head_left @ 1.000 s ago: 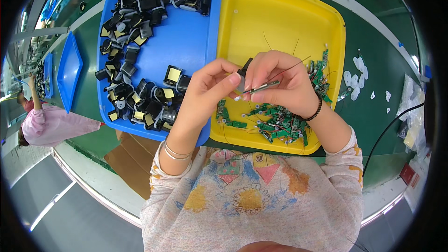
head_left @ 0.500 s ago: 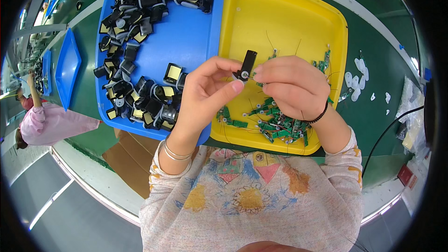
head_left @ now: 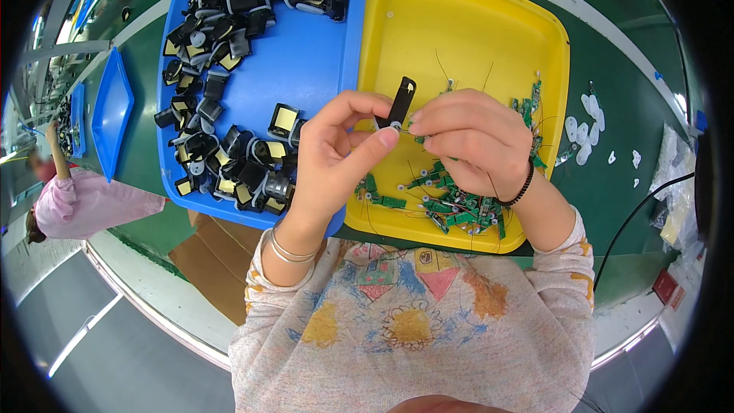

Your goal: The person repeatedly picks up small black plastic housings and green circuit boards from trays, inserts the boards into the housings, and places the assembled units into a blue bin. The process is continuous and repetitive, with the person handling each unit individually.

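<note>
Over the seam between a blue tray (head_left: 264, 76) and a yellow tray (head_left: 451, 15), my left hand (head_left: 329, 145) grips a small black plastic housing (head_left: 402, 98) by its lower end. The housing is tilted, its long arm pointing up, with a small pale round part by my thumb. Close beside it, my right hand (head_left: 478, 141) is closed in a pinch on a small green circuit board (head_left: 417, 134), mostly hidden by the fingers. A thin dark wire shows below that hand. Several green circuit boards (head_left: 462, 210) with wires lie in the yellow tray beneath.
Black parts with pale pads (head_left: 248, 172) crowd the blue tray's left side. White oval pieces (head_left: 582, 134) lie right of the yellow tray, near clear plastic bags (head_left: 673, 183) and a black cable (head_left: 631, 222). A person in pink (head_left: 92, 203) is at far left.
The black housing has turned in my left fingers, so its round pale part now faces less toward me. My right hand has shifted slightly left, its fingertips nearer the housing's lower end.
</note>
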Demonstrator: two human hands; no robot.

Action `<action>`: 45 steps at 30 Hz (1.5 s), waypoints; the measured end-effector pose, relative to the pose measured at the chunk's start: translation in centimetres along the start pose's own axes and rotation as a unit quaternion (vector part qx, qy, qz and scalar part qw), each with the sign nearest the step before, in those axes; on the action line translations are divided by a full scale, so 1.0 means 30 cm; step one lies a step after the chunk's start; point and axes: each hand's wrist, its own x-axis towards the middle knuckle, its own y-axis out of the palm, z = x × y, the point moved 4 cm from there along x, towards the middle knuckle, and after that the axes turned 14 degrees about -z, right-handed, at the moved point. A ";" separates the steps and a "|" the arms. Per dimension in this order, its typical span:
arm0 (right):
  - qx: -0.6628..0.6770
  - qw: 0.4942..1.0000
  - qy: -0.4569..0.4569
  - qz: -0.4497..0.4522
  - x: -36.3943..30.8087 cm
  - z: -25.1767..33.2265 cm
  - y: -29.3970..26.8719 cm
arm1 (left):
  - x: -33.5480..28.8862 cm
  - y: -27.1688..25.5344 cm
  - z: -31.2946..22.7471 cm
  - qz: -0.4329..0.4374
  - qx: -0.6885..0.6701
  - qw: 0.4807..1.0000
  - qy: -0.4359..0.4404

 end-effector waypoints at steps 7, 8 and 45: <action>0.025 1.000 0.018 0.001 -0.005 0.005 0.009 | -0.001 0.005 -0.009 0.010 -0.011 1.000 0.027; 0.026 0.999 0.021 0.004 -0.005 0.004 0.010 | -0.002 0.006 -0.010 0.010 -0.010 0.999 0.030; -0.064 0.978 0.116 0.164 -0.050 -0.035 0.059 | 0.005 0.001 -0.045 -0.058 0.374 0.894 0.241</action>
